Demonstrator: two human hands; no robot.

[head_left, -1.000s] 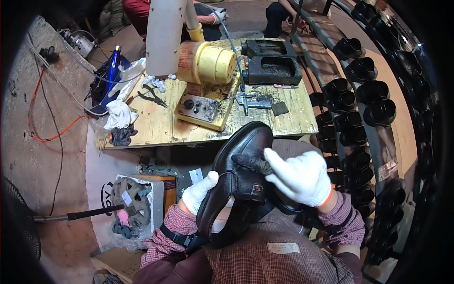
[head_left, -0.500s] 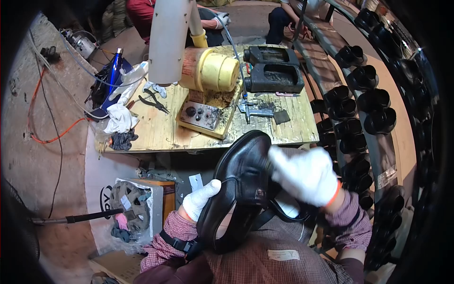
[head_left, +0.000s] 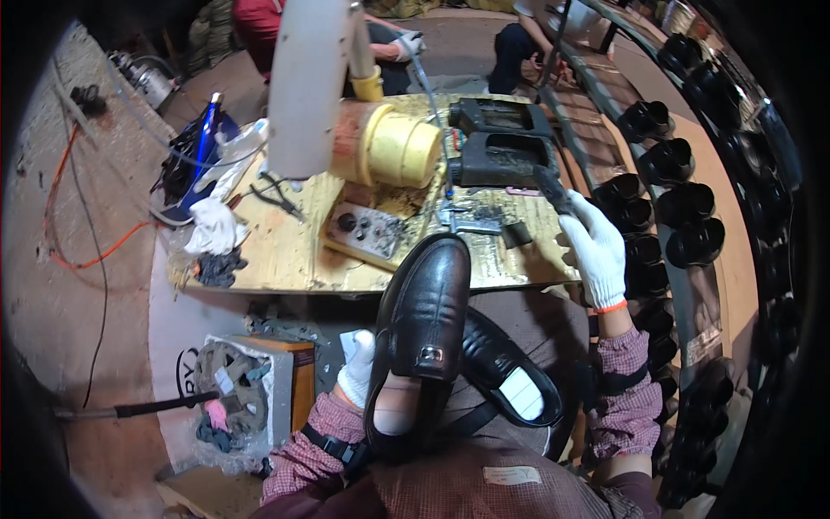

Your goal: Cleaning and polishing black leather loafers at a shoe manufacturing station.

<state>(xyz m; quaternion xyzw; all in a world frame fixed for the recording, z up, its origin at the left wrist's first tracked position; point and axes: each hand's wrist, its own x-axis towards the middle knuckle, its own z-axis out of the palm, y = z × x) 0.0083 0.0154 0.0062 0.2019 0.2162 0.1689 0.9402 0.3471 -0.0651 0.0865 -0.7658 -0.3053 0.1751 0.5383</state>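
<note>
A glossy black leather loafer (head_left: 430,290) points away from me above my lap, toe up, with a small metal ornament on its front. My left hand (head_left: 355,367), in a white knit glove, grips its left side; most of those fingers are behind the shoe. A second black loafer (head_left: 510,368), with a pale insole, lies on my lap to the right. My right hand (head_left: 596,246), gloved too, is raised over the table's right edge, its fingers closed on a dark, narrow object (head_left: 553,189). That object's tip reaches the nearer black cut-open jug (head_left: 506,158); its kind is unclear.
On the wooden table (head_left: 285,255) stand a yellow blower-like machine (head_left: 393,147), a control box (head_left: 365,229), pliers (head_left: 278,199) and an air gun (head_left: 467,221). Racks of black shoes (head_left: 692,242) line the right. A box of scraps (head_left: 238,381) sits lower left. Two people crouch beyond.
My right hand has moved from the held loafer up and right to the black jugs. The held shoe has turned more upright, and the loafer on my lap now shows more.
</note>
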